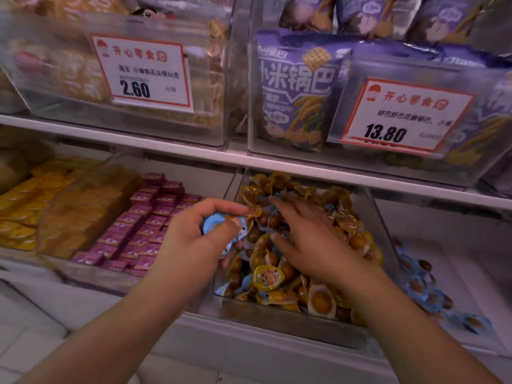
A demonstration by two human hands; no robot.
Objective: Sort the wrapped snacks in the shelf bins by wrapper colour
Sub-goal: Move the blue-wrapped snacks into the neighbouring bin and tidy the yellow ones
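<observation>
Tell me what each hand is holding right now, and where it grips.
Left hand pinches blue-wrapped snacks by their flat faces; right hand holds nothing, fingers spread in the bin.

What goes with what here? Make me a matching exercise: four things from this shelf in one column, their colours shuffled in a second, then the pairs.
Things
1. Snack held in the left hand
2. Small boxes
3. Big bags
4. Price tags

Colours
A. White with red border
B. Lilac with yellow grain
C. Blue
D. Magenta

Pairs: 1-C (blue snack), 2-D, 3-B, 4-A.
</observation>
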